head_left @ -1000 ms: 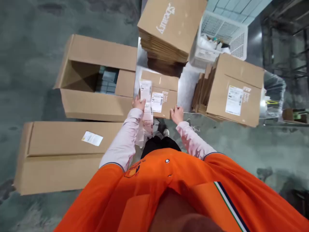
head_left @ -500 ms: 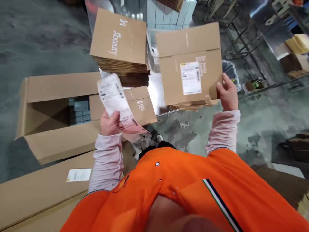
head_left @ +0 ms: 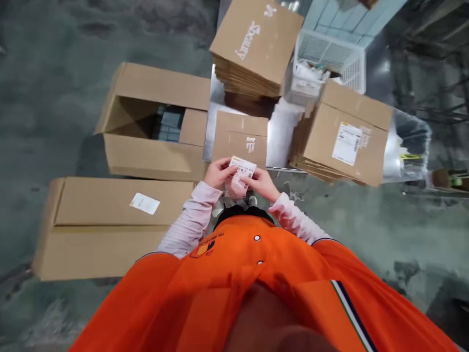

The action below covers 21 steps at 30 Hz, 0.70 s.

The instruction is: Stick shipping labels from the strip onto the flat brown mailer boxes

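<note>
A strip of printed shipping labels (head_left: 245, 167) is pinched at its left edge by my left hand (head_left: 219, 173). My right hand (head_left: 263, 183) grips the same strip from the right, thumb and fingers together. Just beyond the labels, an unlabelled flat cardboard carton (head_left: 234, 139) lies on the metal table (head_left: 278, 142). To the right, a pile of flattened cartons (head_left: 326, 132) leans at the table edge, and the top one bears a white shipping label (head_left: 347, 143).
A taller stack of flattened cartons (head_left: 256, 41) stands farther back, near a white plastic basket (head_left: 351, 63) with papers inside. On the left are an open cardboard box (head_left: 157, 156) holding small grey-blue boxes and a closed labelled box (head_left: 110, 244). Pale blue boxes (head_left: 348, 19) fill the back.
My right hand has let go of the labelled carton, which now lies on the right pile, and has come across to the label strip. My left hand has drawn the strip nearer my body.
</note>
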### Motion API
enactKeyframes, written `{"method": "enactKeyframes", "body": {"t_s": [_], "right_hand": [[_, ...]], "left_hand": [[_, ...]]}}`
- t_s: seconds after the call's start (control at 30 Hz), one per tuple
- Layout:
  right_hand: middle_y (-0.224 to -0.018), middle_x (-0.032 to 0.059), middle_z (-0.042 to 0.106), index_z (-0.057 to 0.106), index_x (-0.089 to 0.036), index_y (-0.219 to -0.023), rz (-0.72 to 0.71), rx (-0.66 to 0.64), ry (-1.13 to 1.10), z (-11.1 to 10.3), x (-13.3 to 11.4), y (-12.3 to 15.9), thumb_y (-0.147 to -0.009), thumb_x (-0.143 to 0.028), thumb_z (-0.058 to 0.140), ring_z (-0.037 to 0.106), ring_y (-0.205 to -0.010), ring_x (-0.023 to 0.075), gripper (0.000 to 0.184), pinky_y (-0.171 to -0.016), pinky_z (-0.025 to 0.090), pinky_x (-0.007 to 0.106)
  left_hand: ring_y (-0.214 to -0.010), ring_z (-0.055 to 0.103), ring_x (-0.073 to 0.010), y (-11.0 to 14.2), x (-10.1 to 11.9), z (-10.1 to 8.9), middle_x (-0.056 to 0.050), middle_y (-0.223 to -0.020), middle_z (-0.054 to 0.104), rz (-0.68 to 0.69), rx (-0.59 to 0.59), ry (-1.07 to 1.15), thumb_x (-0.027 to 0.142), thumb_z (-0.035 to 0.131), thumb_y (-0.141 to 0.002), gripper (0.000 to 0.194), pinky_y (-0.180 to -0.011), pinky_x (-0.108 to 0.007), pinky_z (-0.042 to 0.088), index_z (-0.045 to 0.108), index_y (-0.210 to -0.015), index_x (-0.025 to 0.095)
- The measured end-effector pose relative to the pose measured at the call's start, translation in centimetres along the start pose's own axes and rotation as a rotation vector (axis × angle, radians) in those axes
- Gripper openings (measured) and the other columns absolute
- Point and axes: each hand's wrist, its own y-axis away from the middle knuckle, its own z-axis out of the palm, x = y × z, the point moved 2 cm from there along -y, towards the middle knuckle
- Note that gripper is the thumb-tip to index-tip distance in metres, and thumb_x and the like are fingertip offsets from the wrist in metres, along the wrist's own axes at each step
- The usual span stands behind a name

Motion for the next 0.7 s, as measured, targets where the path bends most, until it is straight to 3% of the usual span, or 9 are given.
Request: {"method": "enactKeyframes", "body": {"t_s": [0.1, 0.2, 0.37, 0.47, 0.57, 0.63, 0.7], "right_hand": [[-0.094, 0.0093, 0.074, 0.071, -0.014, -0.094, 0.019, -0.022, 0.106, -0.4, 0.2, -1.8, -0.062, -0.055, 0.08, 0.069, -0.085, 0.0222, 0.053, -0.08, 0.057, 0.036], [-0.079, 0.0077, 0.074, 0.073, -0.014, -0.081, 0.016, -0.093, 0.243, -0.5, 0.2, -3.4, -0.069, -0.055, 0.076, 0.069, -0.074, 0.0211, 0.043, -0.07, 0.055, 0.032], [-0.08, 0.0051, 0.074, 0.077, -0.017, -0.08, -0.042, -0.007, 0.434, 0.0, 2.0, -5.4, -0.077, -0.042, 0.074, 0.068, -0.078, 0.0201, 0.025, -0.074, 0.053, 0.031], [-0.097, 0.0065, 0.073, 0.078, -0.019, -0.08, -0.137, 0.059, 0.503, 0.2, 4.0, -8.8, -0.078, -0.029, 0.074, 0.067, -0.093, 0.0196, 0.012, -0.088, 0.052, 0.032], [-0.118, 0.0092, 0.065, 0.078, -0.018, -0.081, -0.182, 0.217, 0.673, -0.3, 5.8, -13.9, -0.077, -0.028, 0.075, 0.06, -0.107, 0.0217, 0.011, -0.099, 0.048, 0.037], [-0.13, 0.0097, 0.059, 0.078, -0.018, -0.088, -0.163, 0.284, 0.809, -0.8, 6.8, -17.3, -0.078, -0.03, 0.074, 0.055, -0.115, 0.0239, 0.016, -0.106, 0.043, 0.042], [-0.14, 0.0113, 0.051, 0.073, -0.018, -0.111, -0.127, 0.31, 0.944, -1.1, 7.4, -19.8, -0.079, -0.033, 0.074, 0.048, -0.125, 0.027, 0.035, -0.11, 0.037, 0.045]], "left_hand": [[-0.064, 0.063, -0.0189, -0.4, -2.0, -0.7, -0.006, -0.066, 0.069, -0.075, 0.122, -0.002, 0.047, 0.087, -0.048, 0.043, -0.064, -0.031, 0.051, 0.07, -0.07, 0.014], [-0.059, 0.057, -0.0145, -0.1, -4.0, -0.2, -0.002, -0.061, 0.063, -0.061, 0.259, 0.005, 0.048, 0.084, -0.052, 0.04, -0.06, -0.027, 0.046, 0.064, -0.063, 0.015], [-0.051, 0.045, -0.0085, -0.9, -6.3, -0.1, 0.005, -0.049, 0.047, -0.006, 0.502, -0.062, 0.044, 0.079, -0.061, 0.044, -0.053, -0.022, 0.038, 0.046, -0.052, 0.018], [-0.061, 0.057, -0.0132, -2.6, -8.0, -1.1, 0.002, -0.058, 0.059, -0.139, 0.421, -0.023, 0.038, 0.084, -0.054, 0.036, -0.061, -0.025, 0.047, 0.057, -0.064, 0.016], [-0.087, 0.068, -0.0262, -3.0, -10.5, -2.2, -0.007, -0.085, 0.074, -0.307, 0.208, 0.089, 0.032, 0.091, -0.039, 0.056, -0.082, -0.037, 0.053, 0.07, -0.088, 0.014], [-0.096, 0.068, -0.0329, -1.7, -12.3, -2.9, -0.012, -0.089, 0.075, -0.427, 0.173, 0.086, 0.033, 0.093, -0.037, 0.057, -0.091, -0.044, 0.052, 0.071, -0.085, 0.013], [-0.098, 0.068, -0.0327, 1.0, -13.8, -3.4, -0.013, -0.088, 0.074, -0.525, 0.198, 0.048, 0.038, 0.093, -0.047, 0.049, -0.093, -0.047, 0.052, 0.071, -0.083, 0.012]]}}
